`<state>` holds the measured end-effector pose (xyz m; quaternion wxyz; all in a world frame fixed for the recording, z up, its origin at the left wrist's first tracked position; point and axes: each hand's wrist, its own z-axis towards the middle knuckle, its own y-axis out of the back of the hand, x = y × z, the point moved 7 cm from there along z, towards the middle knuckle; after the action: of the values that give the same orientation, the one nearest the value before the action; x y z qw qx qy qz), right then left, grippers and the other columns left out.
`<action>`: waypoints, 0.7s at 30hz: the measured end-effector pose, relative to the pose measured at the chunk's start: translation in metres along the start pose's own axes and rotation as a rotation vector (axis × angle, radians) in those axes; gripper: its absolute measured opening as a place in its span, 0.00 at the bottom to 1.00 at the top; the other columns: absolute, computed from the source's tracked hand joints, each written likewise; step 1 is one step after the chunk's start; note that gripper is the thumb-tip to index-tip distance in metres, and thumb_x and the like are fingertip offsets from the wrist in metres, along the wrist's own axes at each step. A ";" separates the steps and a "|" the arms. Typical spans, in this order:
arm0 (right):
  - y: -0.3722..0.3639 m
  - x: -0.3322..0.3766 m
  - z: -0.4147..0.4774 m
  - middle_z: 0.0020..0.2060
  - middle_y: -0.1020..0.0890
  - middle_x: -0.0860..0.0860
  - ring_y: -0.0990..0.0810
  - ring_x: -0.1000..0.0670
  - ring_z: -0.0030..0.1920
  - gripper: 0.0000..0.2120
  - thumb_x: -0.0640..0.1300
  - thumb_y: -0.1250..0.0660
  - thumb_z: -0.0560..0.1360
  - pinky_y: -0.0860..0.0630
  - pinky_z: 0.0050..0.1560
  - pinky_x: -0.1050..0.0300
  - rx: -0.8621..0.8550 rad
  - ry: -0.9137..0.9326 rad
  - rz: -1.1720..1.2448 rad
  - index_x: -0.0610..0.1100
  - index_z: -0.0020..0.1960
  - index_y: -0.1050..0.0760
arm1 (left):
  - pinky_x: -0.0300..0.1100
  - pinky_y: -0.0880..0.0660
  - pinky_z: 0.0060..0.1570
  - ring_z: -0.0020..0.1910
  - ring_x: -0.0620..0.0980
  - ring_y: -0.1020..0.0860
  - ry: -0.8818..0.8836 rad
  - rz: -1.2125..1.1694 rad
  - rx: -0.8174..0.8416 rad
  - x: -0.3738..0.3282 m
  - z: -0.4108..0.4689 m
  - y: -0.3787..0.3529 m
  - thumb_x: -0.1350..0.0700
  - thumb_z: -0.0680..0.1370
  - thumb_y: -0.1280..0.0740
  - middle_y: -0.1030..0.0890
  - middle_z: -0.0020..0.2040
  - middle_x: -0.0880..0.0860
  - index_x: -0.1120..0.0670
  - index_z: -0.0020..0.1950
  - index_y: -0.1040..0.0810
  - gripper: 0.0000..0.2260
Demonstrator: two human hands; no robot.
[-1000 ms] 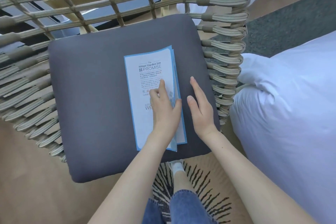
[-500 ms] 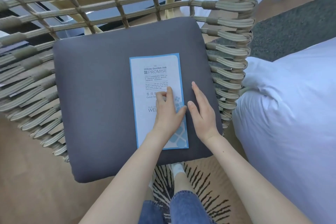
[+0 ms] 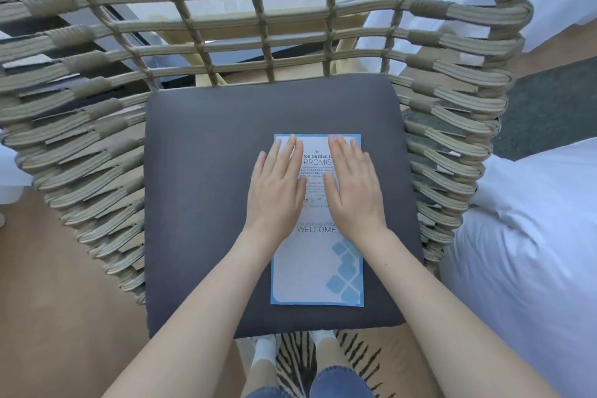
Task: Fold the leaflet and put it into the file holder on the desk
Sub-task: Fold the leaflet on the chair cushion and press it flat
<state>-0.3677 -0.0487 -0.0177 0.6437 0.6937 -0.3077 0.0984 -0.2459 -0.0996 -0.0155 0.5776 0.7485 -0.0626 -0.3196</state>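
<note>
A folded white leaflet with a light blue border [image 3: 316, 268] lies flat on the dark grey seat cushion [image 3: 206, 203] of a woven chair. Printed words "PROMISE" and "WELCOME" show on its face. My left hand [image 3: 276, 187] rests flat, fingers spread, on the leaflet's upper left part. My right hand [image 3: 353, 187] lies flat beside it on the upper right part. Both palms press down and grip nothing. No file holder or desk appears in view.
The chair's beige woven rope back and sides [image 3: 258, 29] wrap around the cushion. A white bed with rumpled bedding [image 3: 533, 252] stands close on the right. Wooden floor [image 3: 58, 317] lies to the left, a striped rug [image 3: 300, 362] under my feet.
The leaflet's open flap has been shut flat. Both hands slid up from its lower right to its top half and now lie flat side by side. The view moved closer.
</note>
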 end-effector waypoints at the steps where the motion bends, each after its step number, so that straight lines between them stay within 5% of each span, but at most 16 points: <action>1: -0.008 0.002 0.009 0.78 0.36 0.45 0.43 0.42 0.79 0.26 0.45 0.45 0.82 0.49 0.78 0.45 0.005 0.013 -0.047 0.41 0.79 0.41 | 0.58 0.43 0.75 0.77 0.60 0.39 -0.012 0.034 0.014 0.004 0.007 -0.006 0.58 0.82 0.41 0.36 0.78 0.57 0.61 0.77 0.38 0.23; 7: -0.060 -0.010 0.036 0.78 0.37 0.47 0.44 0.44 0.79 0.26 0.48 0.49 0.83 0.51 0.78 0.45 0.040 0.055 -0.251 0.41 0.79 0.40 | 0.57 0.45 0.75 0.77 0.57 0.39 -0.103 0.145 0.034 0.022 0.028 -0.055 0.54 0.83 0.51 0.36 0.78 0.56 0.60 0.77 0.38 0.23; 21: -0.043 -0.050 0.022 0.79 0.40 0.45 0.43 0.45 0.79 0.28 0.48 0.55 0.83 0.53 0.78 0.53 0.020 0.031 -0.332 0.39 0.80 0.45 | 0.52 0.49 0.77 0.78 0.54 0.42 -0.126 0.173 0.033 0.062 0.015 -0.057 0.52 0.83 0.51 0.41 0.79 0.57 0.61 0.79 0.44 0.26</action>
<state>-0.3887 -0.0558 -0.0838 0.6488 0.7398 -0.1779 0.0043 -0.2212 -0.1225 -0.0948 0.5854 0.7282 -0.1685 -0.3140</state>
